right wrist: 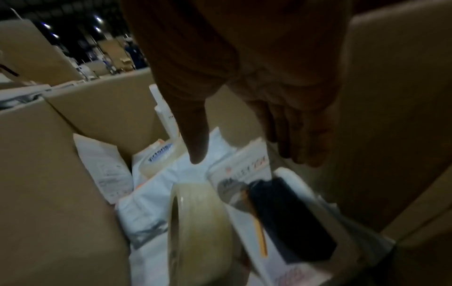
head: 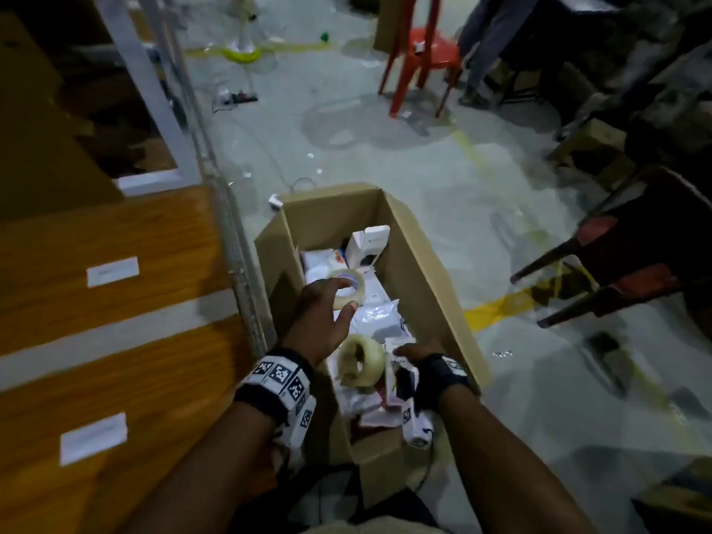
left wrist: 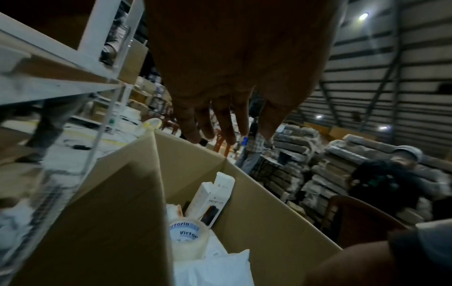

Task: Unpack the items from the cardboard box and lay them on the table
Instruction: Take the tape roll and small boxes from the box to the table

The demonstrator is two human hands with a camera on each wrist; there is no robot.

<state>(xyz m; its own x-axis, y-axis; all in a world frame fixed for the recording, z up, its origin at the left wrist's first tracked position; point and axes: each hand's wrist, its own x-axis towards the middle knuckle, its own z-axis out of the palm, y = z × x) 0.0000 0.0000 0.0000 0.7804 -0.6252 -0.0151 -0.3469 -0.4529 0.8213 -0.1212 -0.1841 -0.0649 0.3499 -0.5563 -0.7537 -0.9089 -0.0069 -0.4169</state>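
The open cardboard box (head: pixel 424 264) stands on the floor beside the wooden table (head: pixel 115 325). Inside lie a clear tape roll (head: pixel 352 285) (left wrist: pixel 188 232), a second tape roll (head: pixel 362 360) (right wrist: pixel 198 222) standing on edge, white poly bags (head: pixel 379 314), an upright white carton (head: pixel 366 240) and a white retail box (head: pixel 398 370) (right wrist: pixel 244 170). My left hand (head: pixel 333 302) (left wrist: pixel 215 125) hovers just over the first roll, fingers spread and empty. My right hand (head: pixel 414 350) (right wrist: pixel 247 154) reaches down at the retail box's top edge, thumb and fingers apart on either side.
A grey metal shelf frame (head: pixel 154 90) rises behind the table. A red plastic chair (head: pixel 420 59) and a person's legs (head: pixel 489 40) are farther back. A dark chair (head: pixel 635 256) stands right of the box. Two white labels (head: pixel 111 271) lie on the table.
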